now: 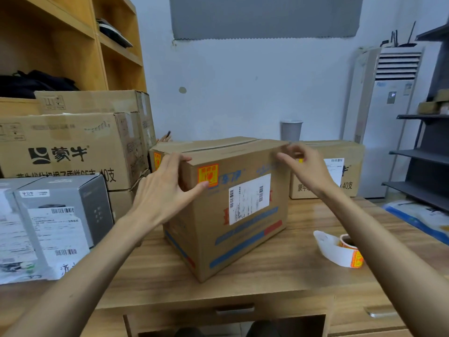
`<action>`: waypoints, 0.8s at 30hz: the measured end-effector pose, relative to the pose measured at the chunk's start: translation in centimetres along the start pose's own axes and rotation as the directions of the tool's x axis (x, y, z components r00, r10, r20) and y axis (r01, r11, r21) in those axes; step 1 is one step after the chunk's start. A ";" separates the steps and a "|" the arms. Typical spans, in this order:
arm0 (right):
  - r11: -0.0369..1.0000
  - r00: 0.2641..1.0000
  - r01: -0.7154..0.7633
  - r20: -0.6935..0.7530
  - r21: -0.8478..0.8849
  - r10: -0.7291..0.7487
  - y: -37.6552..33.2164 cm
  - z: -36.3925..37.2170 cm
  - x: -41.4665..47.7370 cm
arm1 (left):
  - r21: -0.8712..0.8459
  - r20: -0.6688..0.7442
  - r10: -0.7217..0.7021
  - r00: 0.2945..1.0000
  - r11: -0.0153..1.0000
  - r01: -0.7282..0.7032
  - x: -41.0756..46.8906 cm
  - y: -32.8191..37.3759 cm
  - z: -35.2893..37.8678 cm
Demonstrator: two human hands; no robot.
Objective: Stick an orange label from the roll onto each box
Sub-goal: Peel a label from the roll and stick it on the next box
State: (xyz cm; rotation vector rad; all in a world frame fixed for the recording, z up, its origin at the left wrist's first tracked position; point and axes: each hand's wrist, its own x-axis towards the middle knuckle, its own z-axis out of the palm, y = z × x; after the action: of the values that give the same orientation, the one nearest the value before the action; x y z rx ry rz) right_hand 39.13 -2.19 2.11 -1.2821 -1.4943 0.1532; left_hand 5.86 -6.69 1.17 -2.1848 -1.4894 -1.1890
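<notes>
1. Cardboard, brown and taped along its top: the box [243, 215] stands in the middle of the frame on the wooden desk [267, 276], with one corner turned toward the viewer.
2. An orange label [208, 175] is stuck at the upper left of the near face, up and to the left of the white shipping slip [249, 198]. A second orange sticker [157, 161] shows on the face turned to the left.
3. The left hand [165, 188] lies spread over the box's upper left corner. Its fingers are straight and apart, and the thumb tip touches the label's lower edge.
4. The right hand [308, 171] is at the upper right corner with its fingers loosely bent. It is blurred, so I cannot tell whether it grips the edge or only comes near it.
5. The roll [349, 251] lies at the lower right of the frame on the desk, well apart from the box, with its white backing strip trailing.
6. The step in hand looks like seating the label. To do it well, rub the thumb from the middle out to each corner so that no edge lifts. Steady the far corner so the box does not slide, and keep clear of the slip's barcodes.
7. Another carton [349, 152] waits behind at the right. Whether it is labelled cannot be told.
</notes>
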 end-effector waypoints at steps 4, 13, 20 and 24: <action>0.981 0.977 -0.196 0.084 0.010 0.194 4.0 -0.3 -0.4 | -0.108 0.034 -0.012 0.999 0.994 0.016 -0.2 -3.7 -0.6; 0.929 0.899 -0.340 0.340 0.145 0.276 8.3 3.5 -3.5 | -0.432 0.241 -0.374 0.895 0.785 0.444 -4.6 -6.8 3.8; 0.894 0.892 -0.352 0.389 0.279 0.230 7.9 5.4 -4.7 | -0.505 0.323 -0.357 0.876 0.718 0.479 -5.8 -8.3 7.4; 0.885 0.924 -0.328 0.308 0.332 0.227 8.4 5.1 -4.5 | -0.577 0.288 -0.320 0.903 0.694 0.430 -4.9 -7.7 7.8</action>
State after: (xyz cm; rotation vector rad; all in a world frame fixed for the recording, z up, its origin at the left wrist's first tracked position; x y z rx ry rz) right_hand 39.51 0.41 -8.35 -1.1821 -1.3995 0.7939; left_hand 2.23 -1.85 -9.23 -2.4971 -1.8859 -1.9288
